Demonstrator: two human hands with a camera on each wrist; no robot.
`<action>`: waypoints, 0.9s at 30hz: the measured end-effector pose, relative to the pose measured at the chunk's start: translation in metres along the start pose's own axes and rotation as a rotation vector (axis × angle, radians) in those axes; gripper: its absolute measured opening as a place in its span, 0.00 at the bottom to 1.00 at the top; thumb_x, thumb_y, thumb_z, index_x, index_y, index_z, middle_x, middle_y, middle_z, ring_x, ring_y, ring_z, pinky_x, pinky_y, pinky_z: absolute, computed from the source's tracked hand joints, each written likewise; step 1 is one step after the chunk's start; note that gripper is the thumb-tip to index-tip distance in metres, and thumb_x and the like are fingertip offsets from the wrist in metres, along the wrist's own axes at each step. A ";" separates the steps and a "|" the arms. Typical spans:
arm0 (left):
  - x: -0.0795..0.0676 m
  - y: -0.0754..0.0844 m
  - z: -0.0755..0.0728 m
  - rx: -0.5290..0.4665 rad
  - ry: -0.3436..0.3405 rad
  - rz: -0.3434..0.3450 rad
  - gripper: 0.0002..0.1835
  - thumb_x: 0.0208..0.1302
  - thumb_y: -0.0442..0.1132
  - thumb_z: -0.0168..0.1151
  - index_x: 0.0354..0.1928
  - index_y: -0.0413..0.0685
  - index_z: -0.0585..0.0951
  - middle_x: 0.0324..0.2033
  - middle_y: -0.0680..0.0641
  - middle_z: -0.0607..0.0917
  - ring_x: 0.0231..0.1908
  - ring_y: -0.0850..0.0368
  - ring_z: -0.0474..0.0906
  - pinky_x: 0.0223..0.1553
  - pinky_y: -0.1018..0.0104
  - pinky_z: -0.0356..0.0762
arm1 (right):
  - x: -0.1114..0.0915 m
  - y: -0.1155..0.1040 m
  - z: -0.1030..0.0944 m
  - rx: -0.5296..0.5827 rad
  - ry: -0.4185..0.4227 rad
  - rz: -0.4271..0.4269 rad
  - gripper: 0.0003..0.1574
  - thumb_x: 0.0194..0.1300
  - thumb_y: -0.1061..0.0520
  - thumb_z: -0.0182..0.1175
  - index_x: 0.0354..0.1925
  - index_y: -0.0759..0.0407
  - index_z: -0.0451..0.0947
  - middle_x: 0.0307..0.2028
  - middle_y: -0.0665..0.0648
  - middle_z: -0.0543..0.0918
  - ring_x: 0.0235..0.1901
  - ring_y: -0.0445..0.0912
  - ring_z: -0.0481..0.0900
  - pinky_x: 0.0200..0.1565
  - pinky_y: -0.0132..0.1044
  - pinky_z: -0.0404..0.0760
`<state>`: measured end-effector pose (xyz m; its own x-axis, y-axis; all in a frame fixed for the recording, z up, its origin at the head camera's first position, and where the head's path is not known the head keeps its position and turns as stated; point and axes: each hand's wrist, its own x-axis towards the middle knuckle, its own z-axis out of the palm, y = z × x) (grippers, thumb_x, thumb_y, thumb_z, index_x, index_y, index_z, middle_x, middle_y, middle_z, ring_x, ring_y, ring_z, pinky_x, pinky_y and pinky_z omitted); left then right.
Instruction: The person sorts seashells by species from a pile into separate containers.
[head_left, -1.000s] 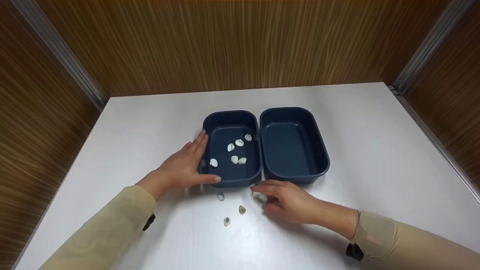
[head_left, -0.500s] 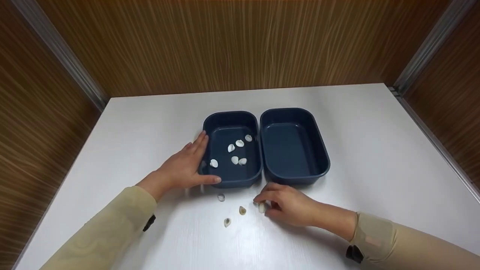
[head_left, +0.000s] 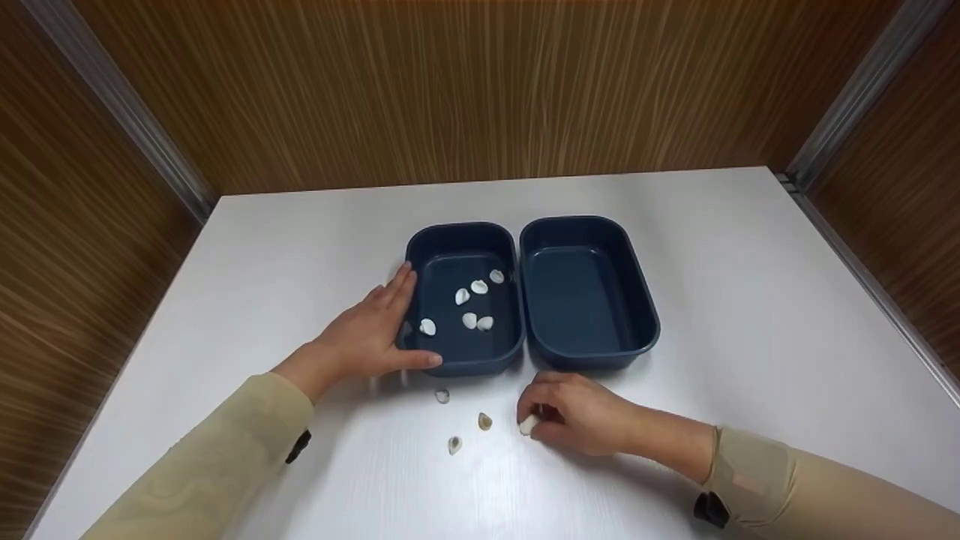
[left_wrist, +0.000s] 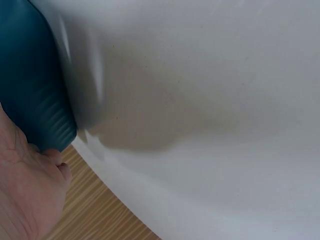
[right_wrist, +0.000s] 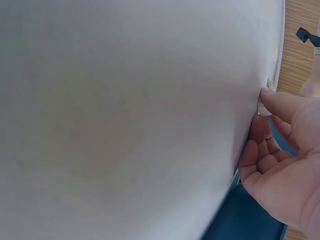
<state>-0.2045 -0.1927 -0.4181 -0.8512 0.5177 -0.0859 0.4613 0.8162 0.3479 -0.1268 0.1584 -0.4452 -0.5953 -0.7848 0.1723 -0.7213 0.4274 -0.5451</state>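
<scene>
In the head view my right hand [head_left: 581,412] pinches a whitish seashell [head_left: 528,425] between thumb and fingers, low over the table in front of the dark blue bins. The right wrist view shows the same shell [right_wrist: 263,108] between thumb and fingertip. My left hand [head_left: 366,341] rests against the left bin [head_left: 469,368], fingers straight along its outer side and thumb across the front corner. Inside that bin lie several white seashells [head_left: 462,296]. Three more shells, one greyish [head_left: 442,395], one brownish [head_left: 485,421] and one pale with a dark spot [head_left: 454,445], lie before it.
The right bin [head_left: 592,358], with a bare floor, stands close beside the left one on the white table [head_left: 315,240]. Brown wood-grain panels [head_left: 480,90] wall in the back and both sides.
My right hand has drawn back slightly from the bins, toward the front of the table, bringing the seashell along and pinching it. The left hand stays against the left bin.
</scene>
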 end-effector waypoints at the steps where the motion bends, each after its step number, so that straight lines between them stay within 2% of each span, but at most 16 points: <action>1: 0.000 0.000 0.000 -0.002 0.002 0.000 0.73 0.58 0.82 0.61 0.86 0.42 0.39 0.85 0.45 0.34 0.83 0.46 0.42 0.81 0.48 0.47 | 0.000 0.000 0.000 0.006 0.005 -0.010 0.13 0.62 0.67 0.71 0.42 0.52 0.86 0.36 0.49 0.83 0.36 0.41 0.79 0.40 0.30 0.80; 6: 0.000 -0.001 0.001 -0.002 0.003 0.000 0.73 0.58 0.82 0.61 0.86 0.42 0.39 0.85 0.45 0.35 0.83 0.46 0.42 0.81 0.48 0.46 | -0.001 0.002 0.002 0.053 0.023 -0.044 0.12 0.64 0.65 0.73 0.42 0.53 0.83 0.32 0.48 0.82 0.33 0.40 0.78 0.37 0.28 0.78; 11: 0.001 -0.002 0.001 -0.001 -0.001 -0.003 0.73 0.57 0.83 0.60 0.86 0.43 0.38 0.85 0.46 0.34 0.83 0.47 0.41 0.81 0.49 0.46 | -0.002 0.001 -0.001 0.096 0.012 0.019 0.11 0.69 0.61 0.71 0.44 0.54 0.77 0.26 0.43 0.76 0.27 0.32 0.70 0.31 0.27 0.73; 15: 0.001 -0.002 0.002 -0.003 -0.001 -0.003 0.73 0.58 0.83 0.60 0.86 0.44 0.37 0.85 0.46 0.34 0.83 0.48 0.41 0.81 0.49 0.46 | -0.002 0.000 -0.002 0.110 0.009 0.062 0.13 0.71 0.60 0.70 0.47 0.54 0.75 0.23 0.41 0.73 0.23 0.31 0.67 0.29 0.27 0.69; 27: 0.001 0.000 0.001 -0.012 0.001 -0.001 0.72 0.58 0.82 0.61 0.86 0.43 0.38 0.85 0.46 0.35 0.83 0.45 0.44 0.81 0.47 0.48 | 0.005 -0.009 -0.017 0.144 0.024 0.049 0.13 0.73 0.66 0.66 0.51 0.53 0.79 0.28 0.46 0.80 0.28 0.34 0.73 0.32 0.30 0.77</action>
<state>-0.2050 -0.1919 -0.4189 -0.8518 0.5168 -0.0853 0.4576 0.8135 0.3588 -0.1299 0.1584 -0.4254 -0.6378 -0.7531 0.1612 -0.6342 0.3948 -0.6648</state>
